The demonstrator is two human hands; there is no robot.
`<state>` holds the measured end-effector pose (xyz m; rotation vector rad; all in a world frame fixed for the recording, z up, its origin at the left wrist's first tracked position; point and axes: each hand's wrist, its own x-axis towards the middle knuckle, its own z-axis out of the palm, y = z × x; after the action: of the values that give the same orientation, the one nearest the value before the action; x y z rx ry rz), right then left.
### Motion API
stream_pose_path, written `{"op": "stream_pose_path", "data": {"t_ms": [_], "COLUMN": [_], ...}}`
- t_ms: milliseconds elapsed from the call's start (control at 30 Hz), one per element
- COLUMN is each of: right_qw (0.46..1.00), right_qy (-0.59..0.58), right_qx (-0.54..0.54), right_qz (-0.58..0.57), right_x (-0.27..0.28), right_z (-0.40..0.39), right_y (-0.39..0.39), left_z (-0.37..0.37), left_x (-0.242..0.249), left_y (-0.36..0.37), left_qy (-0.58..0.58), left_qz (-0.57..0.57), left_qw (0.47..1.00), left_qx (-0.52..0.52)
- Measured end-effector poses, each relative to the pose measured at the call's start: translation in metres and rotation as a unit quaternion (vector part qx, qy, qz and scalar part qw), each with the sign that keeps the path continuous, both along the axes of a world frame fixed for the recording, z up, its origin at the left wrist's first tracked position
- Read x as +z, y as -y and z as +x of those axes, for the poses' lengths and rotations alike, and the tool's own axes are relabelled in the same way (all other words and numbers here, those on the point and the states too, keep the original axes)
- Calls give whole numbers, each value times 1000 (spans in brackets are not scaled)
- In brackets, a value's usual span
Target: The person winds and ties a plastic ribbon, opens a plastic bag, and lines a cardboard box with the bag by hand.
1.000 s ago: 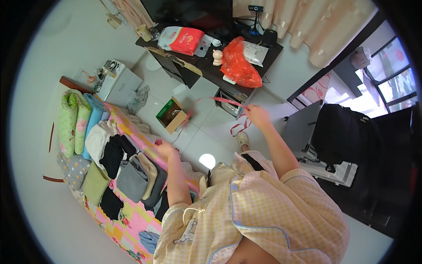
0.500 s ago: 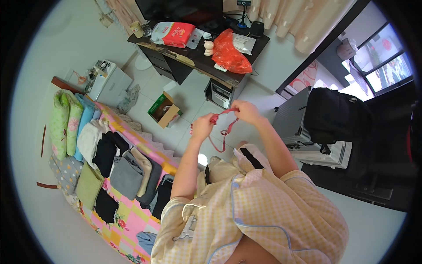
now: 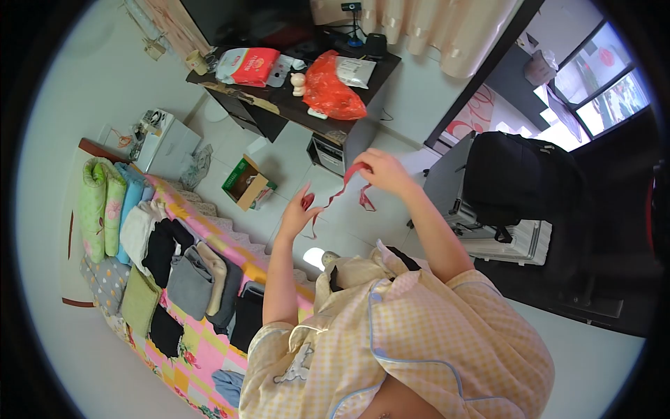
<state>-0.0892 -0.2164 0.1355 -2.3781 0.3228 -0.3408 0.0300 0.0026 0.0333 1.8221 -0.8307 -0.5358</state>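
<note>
We pinch a red ribbon (image 3: 347,179) in our right hand (image 3: 382,171), its bunched part between the spread thumb and fingers of our left hand (image 3: 294,219), the hands parted seemingly to avoid tangling.

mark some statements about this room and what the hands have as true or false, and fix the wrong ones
1. The red ribbon runs between the left hand and the right hand. True.
2. The cardboard box on the floor is closed. False: its top is open.
3. The red plastic bag lies on the floor. False: it is on the desk.
4. The webcam stands to the right of the monitor. True.
5. The green rolled bedding is on the desk. False: it is on the bed.
</note>
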Motion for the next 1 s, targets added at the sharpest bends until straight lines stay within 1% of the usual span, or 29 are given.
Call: {"op": "stream_pose_path", "data": {"t_ms": [33,67,100,133,167,200,233,267,300,333,367,400,433,467,500,567,600,633,667,700,733,767,800,833,900,933,1000], "right_qw": [998,996,995,991,983,979,979,960,930,921,920,894,863,846,846,751,751,766,777,790,797,788,776,777,759,752,757], "right_qy": [-4,5,5,36,67,78,80,93,105,131,133,177,220,229,229,309,308,250,190,96,2,-29,-58,-53,-41,-32,-13], "right_qx": [58,93,95,107,119,112,113,73,32,27,29,5,-19,-47,-42,-139,-133,-146,-161,-136,-109,-53,5,9,94,56,62], "right_qz": [-8,12,13,67,121,149,151,253,352,366,367,412,454,479,480,567,569,574,578,590,594,613,628,627,643,656,650], "right_x": [2,3,5,8,10,7,5,3,-1,-5,-9,-9,-10,-14,-15,-19,-26,-39,-53,-68,-73,-79,-78,-80,-80,-75,-73], "right_z": [-4,-7,-11,-14,-18,-22,-26,-31,-37,-40,-46,-51,-56,-60,-65,-73,-75,-78,-83,-88,-95,-103,-108,-111,-113,-113,-111], "right_y": [1,2,1,0,2,6,12,18,24,34,44,52,62,72,80,89,93,95,93,91,87,78,67,64,56,54,54], "left_z": [-12,-25,-36,-46,-54,-64,-71,-76,-79,-80,-80,-84,-86,-87,-89,-101,-110,-119,-128,-134,-138,-141,-145,-154,-156,-158,-161], "left_x": [22,44,66,77,75,78,82,87,79,68,56,58,54,44,35,28,29,39,50,49,46,43,38,52,56,61,72], "left_y": [22,39,55,68,81,94,103,106,110,113,114,113,112,111,111,110,112,118,122,126,131,137,142,148,151,149,145], "left_qy": [-44,-46,-88,-127,-125,-104,-83,-166,-163,-161,-158,-172,-169,-136,-102,-111,-181,-251,-249,-249,-272,-292,-289,-273,-256,-252,-263], "left_qz": [-52,-51,-2,46,47,-19,-84,-11,-10,-23,-37,3,3,40,76,79,53,26,4,7,40,71,54,25,54,55,50], "left_qw": [998,998,995,988,989,991,988,983,983,984,983,982,983,987,990,990,982,968,969,968,961,954,955,961,964,965,963], "left_qx": [-4,-3,-38,-73,-71,-84,-97,-79,-79,-80,-80,-79,-76,-72,-66,-46,-17,12,-3,-1,-6,-13,-31,-32,-38,-36,-20]}}
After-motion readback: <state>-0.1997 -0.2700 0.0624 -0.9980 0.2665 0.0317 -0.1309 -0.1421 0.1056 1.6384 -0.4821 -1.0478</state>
